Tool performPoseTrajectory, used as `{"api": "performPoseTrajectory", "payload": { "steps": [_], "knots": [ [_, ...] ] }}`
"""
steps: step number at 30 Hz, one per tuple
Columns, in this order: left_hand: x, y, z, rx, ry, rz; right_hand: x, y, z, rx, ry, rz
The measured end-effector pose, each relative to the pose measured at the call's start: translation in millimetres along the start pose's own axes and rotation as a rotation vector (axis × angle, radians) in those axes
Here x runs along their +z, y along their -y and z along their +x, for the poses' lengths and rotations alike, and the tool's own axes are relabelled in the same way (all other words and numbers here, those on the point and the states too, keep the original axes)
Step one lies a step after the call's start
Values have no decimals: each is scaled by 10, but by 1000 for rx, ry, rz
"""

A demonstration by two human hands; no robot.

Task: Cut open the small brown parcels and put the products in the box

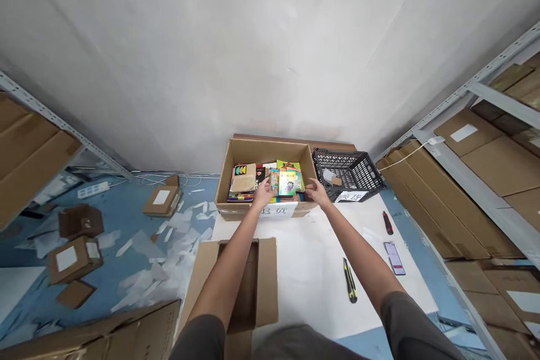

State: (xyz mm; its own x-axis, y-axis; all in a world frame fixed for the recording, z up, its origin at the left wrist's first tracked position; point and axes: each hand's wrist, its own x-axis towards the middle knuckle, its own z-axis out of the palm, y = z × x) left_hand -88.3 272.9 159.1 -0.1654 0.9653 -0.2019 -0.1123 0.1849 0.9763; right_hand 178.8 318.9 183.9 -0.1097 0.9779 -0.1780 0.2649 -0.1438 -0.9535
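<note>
A large cardboard box with its top open holds several books and booklets. My left hand reaches over its front edge, fingers a little apart and at the books, beside a blue booklet; no book is visibly gripped. To the right, my right hand is at the box's right front corner with fingers apart and nothing in them. Between my hands lies a green-and-white book with a cartoon figure, partly over a yellow-green book. A tan book lies at the left.
A black plastic crate stands right of the box. On the white table are a yellow-black cutter, a red cutter and a phone. An open carton is under my left arm. Paper scraps litter the floor.
</note>
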Motion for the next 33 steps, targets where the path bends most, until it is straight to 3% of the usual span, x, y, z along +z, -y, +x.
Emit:
{"api": "performPoseTrajectory", "payload": {
  "steps": [4,8,11,16,19,22,25,28,31,33],
  "knots": [
    [-53,43,-386,189,-111,92,-101,-278,-347,-104,-38,51],
    [203,182,-1013,279,-120,151,-183,-690,-885,-110,-33,16],
    [603,551,-1452,182,17,220,-210,-1150,-1275,-23,74,-209],
    [1212,1518,-1966,-138,164,429,-149,-2031,-1840,153,312,-767],
    [1320,2000,-2073,-333,112,656,-151,-2490,-2096,163,430,-955],
    [1183,2312,-2108,-407,-77,795,-306,-2856,-2310,113,533,-1020],
    [975,2480,-2209,-394,-182,826,-581,-3103,-2499,33,540,-1011],
    [970,2556,-2414,-331,-131,914,-799,-3224,-2633,32,518,-954],
    [1275,2606,-2631,-278,-43,875,-810,-3241,-2668,57,437,-844],
    [1579,2649,-2724,-269,28,710,-712,-3210,-2645,45,377,-706]
  ]
}}
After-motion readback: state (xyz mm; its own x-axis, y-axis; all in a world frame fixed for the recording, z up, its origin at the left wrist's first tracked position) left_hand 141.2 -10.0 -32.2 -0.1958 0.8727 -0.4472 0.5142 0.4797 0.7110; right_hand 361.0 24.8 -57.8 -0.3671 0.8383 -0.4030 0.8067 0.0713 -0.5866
